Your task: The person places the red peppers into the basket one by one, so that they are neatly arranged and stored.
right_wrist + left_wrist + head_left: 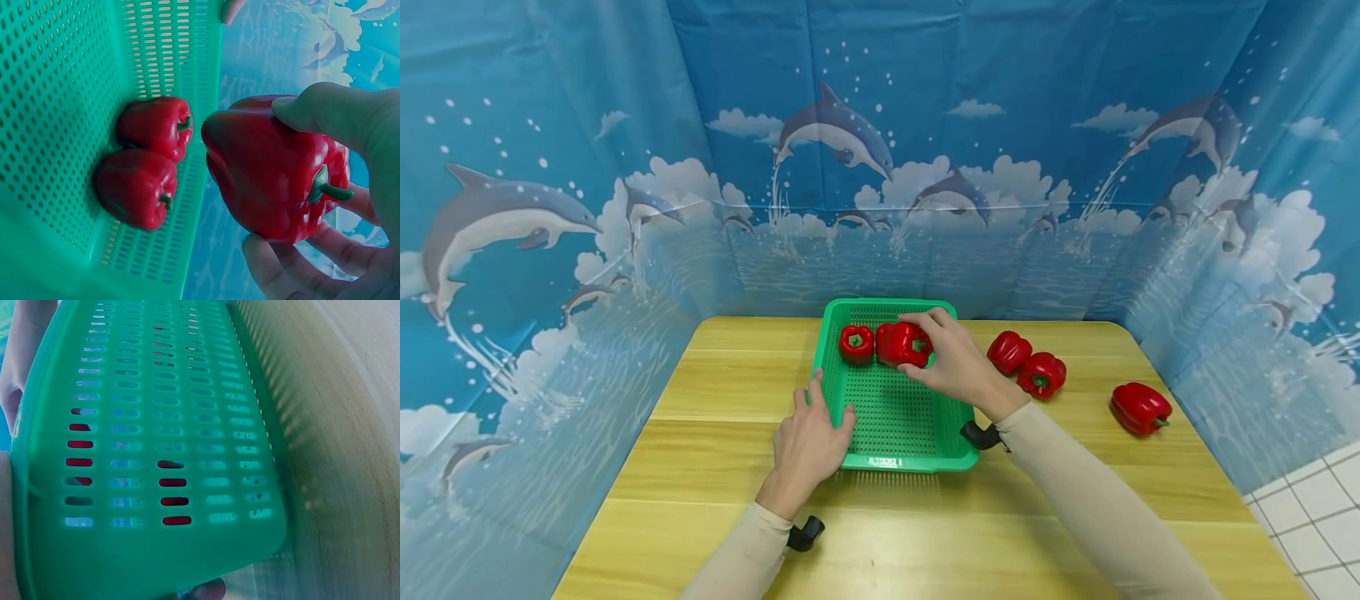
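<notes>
Green basket [891, 417] holds two peppers [153, 125]; right hand [958, 362] grips a third [904, 343].

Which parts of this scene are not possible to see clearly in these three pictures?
- Head view: the right hand covers part of the held red pepper, so how many peppers lie in the green basket is unclear here.
- Left wrist view: the basket wall fills the frame; the left hand is cut off at the edges, and the wooden table is blurred.
- Right wrist view: the three loose peppers on the table are outside the frame.
</notes>
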Available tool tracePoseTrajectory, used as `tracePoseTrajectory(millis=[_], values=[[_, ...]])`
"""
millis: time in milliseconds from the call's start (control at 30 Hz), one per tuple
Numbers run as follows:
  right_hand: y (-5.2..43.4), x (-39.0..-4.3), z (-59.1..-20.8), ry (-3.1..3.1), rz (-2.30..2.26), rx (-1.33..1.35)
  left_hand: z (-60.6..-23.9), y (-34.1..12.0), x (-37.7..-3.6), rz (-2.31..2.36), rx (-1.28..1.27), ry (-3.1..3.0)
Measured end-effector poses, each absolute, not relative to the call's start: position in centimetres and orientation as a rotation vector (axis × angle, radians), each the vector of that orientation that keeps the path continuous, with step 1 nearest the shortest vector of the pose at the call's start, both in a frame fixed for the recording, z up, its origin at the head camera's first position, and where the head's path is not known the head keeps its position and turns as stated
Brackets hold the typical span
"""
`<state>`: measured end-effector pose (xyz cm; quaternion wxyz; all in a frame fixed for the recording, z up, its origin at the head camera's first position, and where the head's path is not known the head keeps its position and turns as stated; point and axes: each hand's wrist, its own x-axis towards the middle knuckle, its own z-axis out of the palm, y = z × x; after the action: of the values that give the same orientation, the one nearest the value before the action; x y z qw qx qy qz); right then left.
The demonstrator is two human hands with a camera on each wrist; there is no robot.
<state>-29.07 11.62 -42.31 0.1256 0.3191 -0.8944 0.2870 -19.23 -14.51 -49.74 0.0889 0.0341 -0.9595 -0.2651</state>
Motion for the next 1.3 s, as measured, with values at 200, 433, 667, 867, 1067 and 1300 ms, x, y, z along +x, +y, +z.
tracePoseTrajectory(millis=[200,433,667,867,1067,1300], values=[[10.3,-29.6,-42.5,-2.623,0.841,0.959,-49.7,-14.6,-19.2,-0.791,0.095,-2.859],[9.0,-30.2,-42.9,-2.664,0.86,0.984,-49.7,-14.5,-19.3,-0.797,0.088,-2.86],[7.7,-30.9,-43.0,-2.731,0.843,1.005,-49.5,-14.5,-19.5,-0.783,0.086,-2.865],[6.8,-31.5,-43.4,-2.792,0.845,1.002,-49.5,-14.5,-19.4,-0.778,0.091,-2.871],[6.0,-32.2,-43.9,-2.835,0.82,1.006,-49.7,-14.5,-19.4,-0.784,0.094,-2.866],[5.2,-32.6,-44.8,-2.874,0.776,1.026,-49.8,-14.6,-19.3,-0.789,0.097,-2.866]])
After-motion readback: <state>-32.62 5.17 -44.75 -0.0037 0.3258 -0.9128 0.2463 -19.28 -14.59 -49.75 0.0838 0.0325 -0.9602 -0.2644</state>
